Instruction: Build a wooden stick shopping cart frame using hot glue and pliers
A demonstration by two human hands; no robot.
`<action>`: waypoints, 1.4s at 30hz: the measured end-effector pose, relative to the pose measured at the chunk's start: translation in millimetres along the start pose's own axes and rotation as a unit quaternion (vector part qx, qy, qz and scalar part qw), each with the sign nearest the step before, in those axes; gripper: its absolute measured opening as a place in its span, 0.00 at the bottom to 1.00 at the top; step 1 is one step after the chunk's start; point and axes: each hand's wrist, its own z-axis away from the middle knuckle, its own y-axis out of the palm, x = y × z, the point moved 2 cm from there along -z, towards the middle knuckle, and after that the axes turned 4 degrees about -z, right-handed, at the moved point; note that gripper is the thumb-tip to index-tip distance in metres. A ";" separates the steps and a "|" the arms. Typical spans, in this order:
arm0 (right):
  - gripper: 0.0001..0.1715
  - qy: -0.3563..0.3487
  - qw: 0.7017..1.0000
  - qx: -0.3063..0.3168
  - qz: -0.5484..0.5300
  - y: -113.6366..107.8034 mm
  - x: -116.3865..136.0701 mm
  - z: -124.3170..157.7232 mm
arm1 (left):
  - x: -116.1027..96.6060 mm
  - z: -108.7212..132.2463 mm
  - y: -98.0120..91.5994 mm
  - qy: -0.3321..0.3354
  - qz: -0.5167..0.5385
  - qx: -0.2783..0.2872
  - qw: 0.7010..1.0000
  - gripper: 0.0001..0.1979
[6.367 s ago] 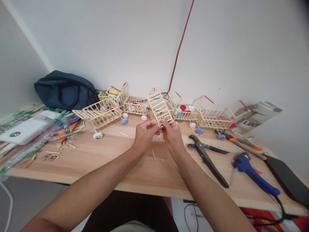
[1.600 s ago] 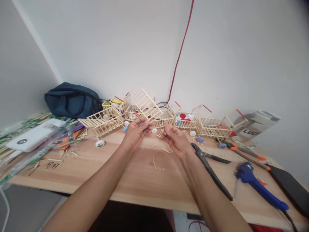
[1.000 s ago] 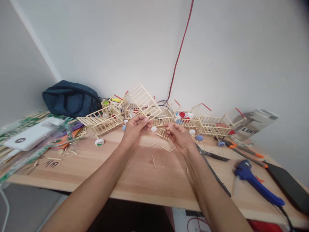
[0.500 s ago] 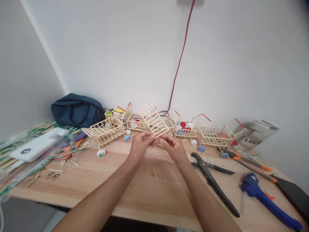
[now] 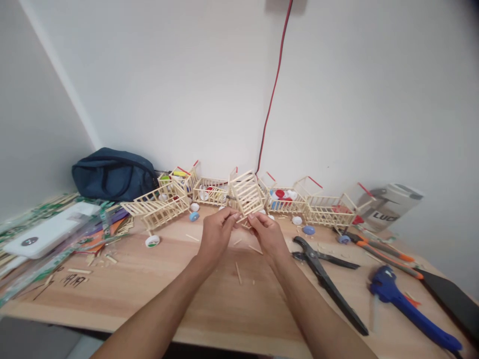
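Between my two hands, tilted above the table, is a small slatted basket frame (image 5: pixel 247 192) of thin pale wooden sticks. My left hand (image 5: pixel 217 234) pinches its lower left corner between thumb and fingers. On the lower right edge, my right hand (image 5: pixel 266 233) has its thumb and fingertips closed. The fingertips partly cover the near edge. Behind the frame stand several miniature stick shopping carts with red handles, among them one holding bottle caps (image 5: pixel 286 199). To the left, another stick cart (image 5: pixel 160 204) leans on a white bottle cap (image 5: pixel 152 241).
Right of my hands lie a black-handled cutter (image 5: pixel 329 284), a blue glue gun (image 5: pixel 411 309) and orange-handled pliers (image 5: pixel 389 254). A blue pouch (image 5: pixel 114 174), a white flat device (image 5: pixel 52 229) and bundled sticks occupy the left. Loose stick pieces (image 5: pixel 238 273) lie on the wooden table (image 5: pixel 224 309).
The basket frame has turned in my hands, its top dropping and its slats now facing me more. Both hands still hold its near edge. The view has shifted slightly to the right.
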 end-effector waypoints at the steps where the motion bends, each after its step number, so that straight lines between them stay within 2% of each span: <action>1: 0.17 0.011 0.999 -0.012 -0.028 -0.4 0.5 -0.5 | -0.6 -0.2 -1.6 0.006 -0.005 -0.008 1.000 0.07; 4: 0.19 0.040 0.993 -0.055 -0.096 -2.9 7.0 -1.5 | 0.2 -4.0 -8.3 -0.007 0.018 -0.045 0.999 0.11; 7: 0.21 0.045 0.988 -0.082 -0.123 -8.3 15.6 -3.1 | 3.9 -10.7 -16.0 -0.097 0.137 -0.070 0.983 0.15; 10: 0.21 0.030 0.986 -0.093 -0.137 -15.1 21.3 -5.6 | 4.3 -14.1 -23.4 -0.165 0.242 -0.063 0.954 0.18; 15: 0.20 0.013 0.985 -0.082 -0.149 -22.7 25.7 -8.5 | 1.1 -5.1 -35.0 -0.203 0.281 0.026 0.938 0.26; 19: 0.21 0.008 0.986 -0.080 -0.146 -24.8 27.7 -9.5 | 8.0 3.6 -41.9 -0.236 0.309 0.102 0.916 0.22; 25: 0.21 0.006 0.980 -0.091 -0.175 -27.4 30.8 -10.8 | 27.1 -3.0 -48.4 -0.265 0.277 0.130 0.914 0.16; 30: 0.21 0.009 0.983 -0.087 -0.161 -33.7 31.0 -12.7 | 38.5 -6.3 -45.0 -0.300 0.265 0.092 0.912 0.12; 33: 0.20 0.006 0.984 -0.082 -0.158 -36.4 29.3 -14.1 | 40.0 -4.1 -44.7 -0.295 0.268 0.094 0.912 0.12; 37: 0.19 0.008 0.985 -0.077 -0.155 -36.4 27.4 -15.0 | 38.1 -3.6 -49.1 -0.268 0.285 0.107 0.914 0.18; 42: 0.17 0.013 0.982 -0.105 -0.160 -34.7 26.8 -14.3 | 37.2 -9.0 -59.0 -0.242 0.253 0.080 0.933 0.25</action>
